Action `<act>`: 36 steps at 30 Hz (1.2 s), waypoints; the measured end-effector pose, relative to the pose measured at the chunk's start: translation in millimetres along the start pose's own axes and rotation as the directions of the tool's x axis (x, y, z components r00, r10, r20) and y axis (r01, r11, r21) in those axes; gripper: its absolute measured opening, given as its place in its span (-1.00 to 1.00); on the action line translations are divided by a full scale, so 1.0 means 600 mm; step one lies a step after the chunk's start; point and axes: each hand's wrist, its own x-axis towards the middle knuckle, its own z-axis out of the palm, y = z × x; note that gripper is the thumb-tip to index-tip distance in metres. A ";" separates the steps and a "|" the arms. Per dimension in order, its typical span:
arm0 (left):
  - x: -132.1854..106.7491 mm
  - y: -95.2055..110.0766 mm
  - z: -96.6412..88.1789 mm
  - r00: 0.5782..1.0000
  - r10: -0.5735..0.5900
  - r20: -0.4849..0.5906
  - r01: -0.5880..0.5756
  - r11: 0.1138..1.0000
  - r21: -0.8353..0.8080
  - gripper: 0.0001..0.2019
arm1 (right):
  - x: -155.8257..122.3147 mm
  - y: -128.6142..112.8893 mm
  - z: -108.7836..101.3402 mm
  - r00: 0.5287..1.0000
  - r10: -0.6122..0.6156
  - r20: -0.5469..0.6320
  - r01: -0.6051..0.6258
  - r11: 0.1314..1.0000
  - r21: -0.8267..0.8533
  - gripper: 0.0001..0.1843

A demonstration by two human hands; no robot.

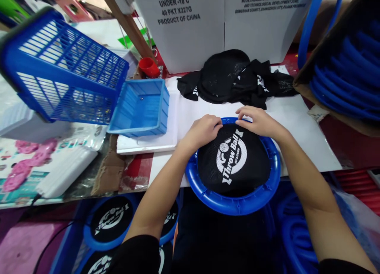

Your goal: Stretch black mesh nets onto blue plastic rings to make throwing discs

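Observation:
A blue plastic ring lies at the near edge of the white board. A black mesh cover printed "Throw Ball" is laid over it. My left hand has its fingers curled on the cover's far left edge at the rim. My right hand pinches the cover's far edge over the rim. A pile of loose black mesh covers lies just beyond my hands.
Two blue plastic baskets sit at left, with a red cup behind. A white printed carton stands at the back. A cardboard box of blue rings is at right. Finished discs lie in a bin below.

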 end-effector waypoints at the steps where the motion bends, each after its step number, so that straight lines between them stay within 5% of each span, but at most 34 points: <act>1: -0.001 0.003 0.001 0.999 -0.038 -0.030 0.039 0.999 0.036 -0.73 | -0.009 0.002 -0.012 1.000 0.017 0.019 -0.016 1.000 -0.024 -0.77; 6: -0.010 0.021 0.010 0.959 -0.220 -0.180 0.253 0.948 0.193 -0.71 | -0.053 0.011 -0.059 0.979 0.184 0.093 -0.174 0.979 -0.110 -0.70; 9: -0.027 0.032 0.007 0.949 -0.282 -0.139 0.311 0.909 0.278 -0.71 | -0.062 0.015 -0.064 0.966 0.239 0.098 -0.227 0.966 -0.123 -0.65; 12: -0.047 0.039 -0.007 0.973 -0.226 -0.035 0.225 0.912 0.344 -0.71 | -0.057 0.025 -0.055 0.963 0.235 0.129 -0.220 0.968 -0.121 -0.59; 16: -0.048 0.048 -0.018 0.994 -0.040 -0.100 0.076 0.916 0.394 -0.70 | -0.044 0.042 -0.038 0.972 0.205 0.115 -0.181 0.966 -0.185 -0.34; 21: -0.016 0.047 0.003 0.982 0.189 0.032 -0.190 0.942 0.277 -0.69 | -0.042 0.028 -0.022 0.968 0.209 0.139 -0.172 0.955 -0.242 -0.07; 23: -0.008 0.038 0.013 0.978 0.197 0.065 -0.207 0.946 0.248 -0.58 | -0.042 0.012 -0.013 0.964 0.181 0.196 -0.140 0.969 -0.205 -0.02; 26: -0.004 0.022 0.019 0.978 0.181 0.102 -0.197 0.964 0.179 -0.49 | -0.038 -0.007 0.000 0.959 0.130 0.252 -0.106 0.988 -0.109 -0.23; 30: -0.008 0.006 0.006 0.973 0.196 0.119 -0.201 0.979 0.026 -0.67 | -0.028 -0.008 0.001 0.967 0.029 0.253 -0.033 0.999 0.009 -0.75; 36: -0.006 -0.015 -0.027 0.987 0.127 0.102 -0.102 0.971 -0.217 -0.91 | -0.022 0.002 -0.011 0.976 0.001 0.220 -0.013 0.999 0.053 -0.90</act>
